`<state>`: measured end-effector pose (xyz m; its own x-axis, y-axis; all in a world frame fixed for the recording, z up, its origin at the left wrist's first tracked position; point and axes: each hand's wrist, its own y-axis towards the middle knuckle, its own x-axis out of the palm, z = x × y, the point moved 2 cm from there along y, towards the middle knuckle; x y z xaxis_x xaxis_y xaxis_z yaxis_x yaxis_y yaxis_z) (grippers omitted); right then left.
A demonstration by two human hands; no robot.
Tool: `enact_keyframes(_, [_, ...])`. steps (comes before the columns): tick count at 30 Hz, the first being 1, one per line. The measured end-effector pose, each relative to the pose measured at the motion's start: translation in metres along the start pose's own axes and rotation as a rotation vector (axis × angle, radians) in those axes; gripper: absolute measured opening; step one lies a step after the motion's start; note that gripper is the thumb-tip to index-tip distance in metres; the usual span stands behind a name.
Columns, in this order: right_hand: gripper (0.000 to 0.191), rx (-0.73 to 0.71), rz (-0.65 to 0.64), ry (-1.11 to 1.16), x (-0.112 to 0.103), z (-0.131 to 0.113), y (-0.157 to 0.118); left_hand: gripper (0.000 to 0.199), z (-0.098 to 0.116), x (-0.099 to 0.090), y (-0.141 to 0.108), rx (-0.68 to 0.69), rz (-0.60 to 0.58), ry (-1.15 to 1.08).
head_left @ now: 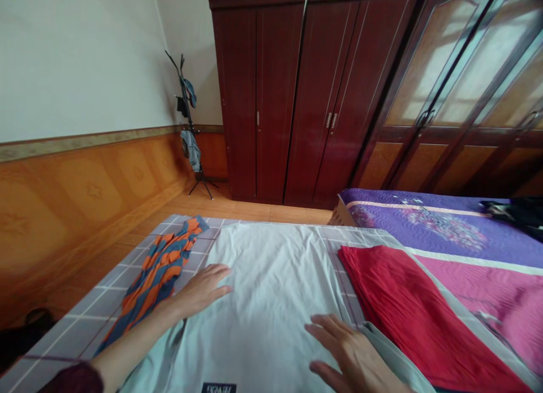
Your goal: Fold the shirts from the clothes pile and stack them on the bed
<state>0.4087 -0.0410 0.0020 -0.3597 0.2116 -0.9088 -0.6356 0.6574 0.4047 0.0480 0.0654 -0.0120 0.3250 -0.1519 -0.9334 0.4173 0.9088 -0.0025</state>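
A pale grey-green shirt (271, 285) lies spread on the checked surface, a dark label with light lettering (219, 388) at its near edge. Over its left edge is my left hand (206, 290), fingers extended and holding nothing. My right hand (343, 348) is over the lower right part of the shirt, fingers spread with nothing between them. Whether either hand touches the cloth is hard to tell. An orange and blue-grey striped garment (163, 268) lies left of the shirt, and a folded red cloth (407, 302) lies to its right.
Checked bedding (97, 302) reaches to the left edge. Beyond it stand a dark red wardrobe (271, 99) and a coat rack (189, 121) with clothing. A purple and pink bedspread (432, 220) is at the right, with dark cloth (520, 215) on it.
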Motion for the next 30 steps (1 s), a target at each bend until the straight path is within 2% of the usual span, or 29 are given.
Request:
enact_keyframes(1, [0.047,-0.007,-0.041,0.004,0.015,0.001,0.021,0.051,0.001,0.007,0.021,0.008,0.01,0.041])
enact_keyframes(3, [0.057,0.031,-0.212,0.019,0.048,0.014,0.059,0.052,-0.005,0.024,0.058,-0.021,0.045,0.098])
enact_keyframes(5, [0.061,0.144,-0.36,0.011,0.076,0.042,0.088,0.047,-0.021,0.034,0.085,-0.078,0.096,0.117])
enact_keyframes(6, [0.06,0.228,-0.382,-0.012,0.085,0.061,0.098,0.044,-0.032,0.035,0.096,-0.11,0.126,0.119])
enact_keyframes(8, [0.057,0.436,-0.349,-0.082,0.094,0.107,0.11,0.039,-0.059,0.029,0.112,-0.174,0.188,0.117])
enact_keyframes(11, [0.055,0.656,-0.275,-0.158,0.097,0.17,0.115,0.038,-0.1,0.012,0.128,-0.287,0.293,0.103])
enact_keyframes(14, [0.054,0.804,-0.189,-0.195,0.101,0.209,0.115,0.039,-0.127,0.001,0.141,-0.368,0.384,0.07])
enact_keyframes(17, [0.058,0.886,-0.099,-0.206,0.11,0.227,0.118,0.037,-0.136,0.003,0.157,-0.369,0.44,0.015])
enact_keyframes(20, [0.059,0.949,-0.022,-0.2,0.116,0.241,0.122,0.027,-0.137,0.011,0.167,-0.358,0.492,-0.043])
enact_keyframes(27, [0.049,1.04,0.09,-0.149,0.116,0.275,0.134,0.03,-0.135,0.015,0.17,-0.256,0.524,-0.181])
enact_keyframes(30, [0.042,1.042,0.123,-0.129,0.116,0.285,0.14,0.019,-0.135,0.013,0.171,-0.247,0.553,-0.204])
